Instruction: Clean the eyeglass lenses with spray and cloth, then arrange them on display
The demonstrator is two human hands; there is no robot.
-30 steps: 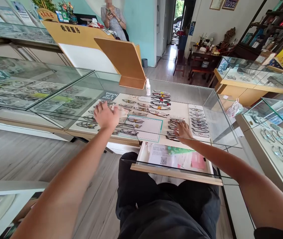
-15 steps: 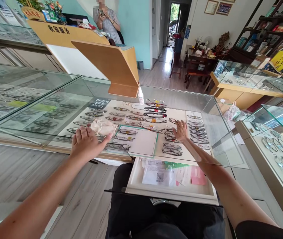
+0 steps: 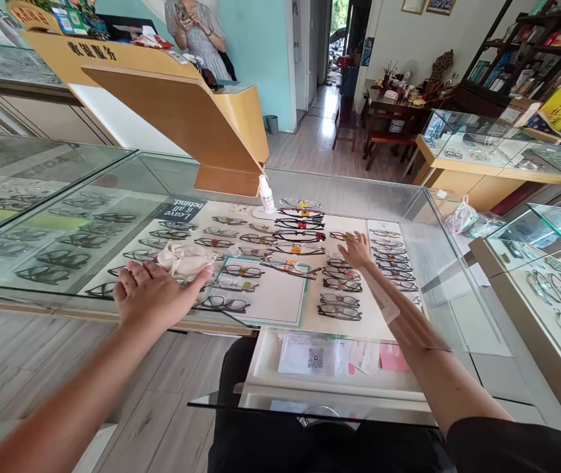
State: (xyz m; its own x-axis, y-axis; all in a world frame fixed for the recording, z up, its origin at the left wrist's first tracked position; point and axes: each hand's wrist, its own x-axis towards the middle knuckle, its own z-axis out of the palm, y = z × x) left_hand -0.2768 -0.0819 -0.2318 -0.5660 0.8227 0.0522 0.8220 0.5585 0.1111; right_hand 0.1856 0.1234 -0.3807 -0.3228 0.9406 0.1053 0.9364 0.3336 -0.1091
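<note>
My left hand [image 3: 155,295] lies flat and open on the top of the glass display case [image 3: 423,217], fingers stretched out. A crumpled beige cloth [image 3: 184,257] lies just beyond its fingertips, touching or nearly touching them. My right hand [image 3: 357,249] reaches into the case under the glass, fingers spread over rows of eyeglass frames [image 3: 339,282]; it holds nothing. More frames [image 3: 300,223] fill the white display board. A white mat with a teal border [image 3: 270,299] lies between my hands.
A small white spray bottle [image 3: 265,195] stands by a tilted wooden stand [image 3: 201,125] on the case. Below my right arm an open drawer [image 3: 330,384] holds papers. More glass cases stand left [image 3: 24,217] and right [image 3: 546,263]. A person [image 3: 194,29] stands behind the far counter.
My left hand has slid back toward me and to the left, off the cloth, which now lies beyond its fingers. My right hand has shifted slightly among the frames.
</note>
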